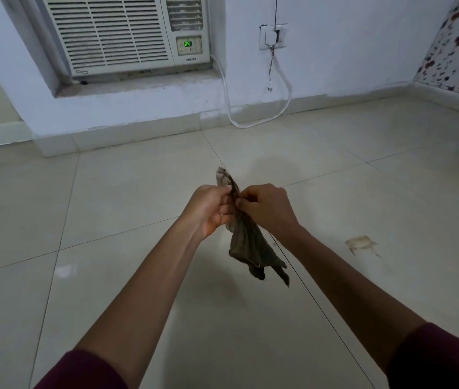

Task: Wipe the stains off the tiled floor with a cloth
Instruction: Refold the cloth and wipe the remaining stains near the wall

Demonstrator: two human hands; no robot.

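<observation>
Crumpled grey-brown cloth [246,242] pinched mid-frame by left hand [211,210] and right hand [269,209], likely bunching it for brownish floor stain [361,244] at right.

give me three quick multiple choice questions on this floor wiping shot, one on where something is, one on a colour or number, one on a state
1. Where is the brown stain on the tiled floor relative to the hands?
A. to the person's right of them
B. to the person's left of them
C. against the wall under the air conditioner

2. What number glows green on the air conditioner display?
A. 18
B. 24
C. 30

3. How is the cloth at this moment?
A. spread flat on the floor
B. draped over the air conditioner
C. held up off the floor in both hands

Answers:
1. A, the stain lies on the tile past the right hand.
2. B, the green digits read 24.
3. C, the left hand and right hand both pinch its upper part and the rest hangs down.
</observation>
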